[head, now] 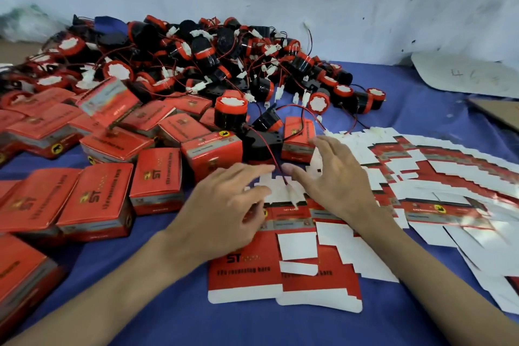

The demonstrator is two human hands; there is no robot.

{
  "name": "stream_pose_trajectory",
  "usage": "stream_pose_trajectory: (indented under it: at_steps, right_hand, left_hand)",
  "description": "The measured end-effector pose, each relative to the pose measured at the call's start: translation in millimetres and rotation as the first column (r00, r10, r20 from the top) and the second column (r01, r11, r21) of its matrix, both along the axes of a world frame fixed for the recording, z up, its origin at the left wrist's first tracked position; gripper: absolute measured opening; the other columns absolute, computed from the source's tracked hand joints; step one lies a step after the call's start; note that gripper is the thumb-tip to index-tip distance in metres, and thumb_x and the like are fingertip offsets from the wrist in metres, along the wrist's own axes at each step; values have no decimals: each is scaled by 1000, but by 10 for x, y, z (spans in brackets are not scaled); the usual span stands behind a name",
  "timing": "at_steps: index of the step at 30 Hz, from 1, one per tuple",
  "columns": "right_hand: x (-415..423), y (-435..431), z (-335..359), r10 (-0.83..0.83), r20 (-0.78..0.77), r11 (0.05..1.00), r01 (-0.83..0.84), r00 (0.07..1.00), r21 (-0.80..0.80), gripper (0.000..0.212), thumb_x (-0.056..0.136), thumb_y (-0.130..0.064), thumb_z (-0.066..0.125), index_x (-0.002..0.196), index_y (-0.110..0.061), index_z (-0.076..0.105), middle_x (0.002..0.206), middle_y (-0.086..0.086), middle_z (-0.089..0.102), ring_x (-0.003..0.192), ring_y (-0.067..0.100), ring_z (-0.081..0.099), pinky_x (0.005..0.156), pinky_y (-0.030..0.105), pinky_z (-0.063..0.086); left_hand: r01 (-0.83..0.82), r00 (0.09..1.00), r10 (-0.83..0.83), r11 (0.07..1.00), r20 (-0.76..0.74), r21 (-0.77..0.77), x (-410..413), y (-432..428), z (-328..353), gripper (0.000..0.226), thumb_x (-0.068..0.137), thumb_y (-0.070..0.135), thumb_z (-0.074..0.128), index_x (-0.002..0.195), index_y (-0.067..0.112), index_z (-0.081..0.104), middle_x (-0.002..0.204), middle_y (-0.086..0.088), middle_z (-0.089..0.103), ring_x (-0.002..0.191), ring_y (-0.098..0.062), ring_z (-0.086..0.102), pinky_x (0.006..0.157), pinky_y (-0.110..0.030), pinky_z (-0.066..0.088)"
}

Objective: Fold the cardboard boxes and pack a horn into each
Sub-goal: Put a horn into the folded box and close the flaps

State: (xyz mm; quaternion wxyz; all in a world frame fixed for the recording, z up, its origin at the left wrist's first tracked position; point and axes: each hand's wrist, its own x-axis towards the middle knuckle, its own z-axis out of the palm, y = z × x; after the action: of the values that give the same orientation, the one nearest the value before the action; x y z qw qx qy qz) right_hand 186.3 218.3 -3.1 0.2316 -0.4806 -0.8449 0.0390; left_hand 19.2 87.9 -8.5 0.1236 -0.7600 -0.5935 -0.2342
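Flat box blanks (244,281) on counter (168,306), left hand (224,205) and right hand (339,180) spread wide above, horn (230,116) behind, folded boxes (95,199) alongside.

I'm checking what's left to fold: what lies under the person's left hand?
A flat red-and-white cardboard box blank on the blue cloth, with a second flat blank at its right. The left hand covers its upper panels, so those cannot be seen.

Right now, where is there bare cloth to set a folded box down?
Bare cloth lies far right, between the horns and the flat blanks, and at the near edge between the forearms. Crowded: boxes fill the left, and the left hand and right hand hover over the blanks.
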Motion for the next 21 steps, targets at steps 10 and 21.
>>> stream_pose_trajectory:
  at_steps: [10, 21]
  right_hand:
    - [-19, -76, -27, 271, -89, 961, -274, 959, -28, 20, 100, -26, 41, 97, -10, 53, 83, 2, 64, 74, 25, 59, 65, 37, 47]
    - [-16, -416, 118, 227, -98, 935, -189, 969, 299, 47, 87, -51, 48, 113, -11, 54, 97, 1, 54, 86, 18, 51, 65, 25, 36]
  left_hand:
    - [-104, 983, 151, 928, 106, -358, -88, 5, -77, 96, 69, 91, 25, 139, 28, 42, 130, 13, 38, 119, -5, 30, 100, -25, 35]
    - [-328, 928, 372, 855, 36, -401, -84, 30, -13, 82, 51, 100, 26, 83, 26, 43, 77, 16, 48, 70, -6, 46, 63, -30, 40]
